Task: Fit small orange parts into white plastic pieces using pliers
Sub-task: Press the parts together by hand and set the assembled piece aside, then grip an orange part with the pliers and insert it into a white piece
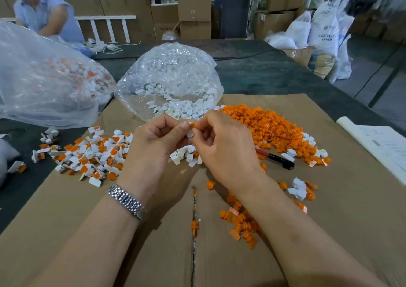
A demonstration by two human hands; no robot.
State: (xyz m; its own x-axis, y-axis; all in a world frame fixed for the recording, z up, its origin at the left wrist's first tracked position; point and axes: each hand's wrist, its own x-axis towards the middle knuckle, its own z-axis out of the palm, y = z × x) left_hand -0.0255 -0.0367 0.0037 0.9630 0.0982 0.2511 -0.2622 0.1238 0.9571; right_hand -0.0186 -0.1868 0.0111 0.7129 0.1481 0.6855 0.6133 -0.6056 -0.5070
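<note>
orange part [192,125] sits pinched at the right hand [222,146] fingertips, touching the top of the white piece [189,133] that the left hand [153,142] grips between thumb and forefinger, both raised above the cardboard [131,231]. the white piece's long axis looks roughly upright, its upper end meeting the orange part; which way the orange part points i cannot tell. to seat it well, i'd say line it up squarely, start it by hand, then squeeze with the pliers [274,158], which lie untouched beside the orange heap [270,126], near the finished pile [96,154]
</note>
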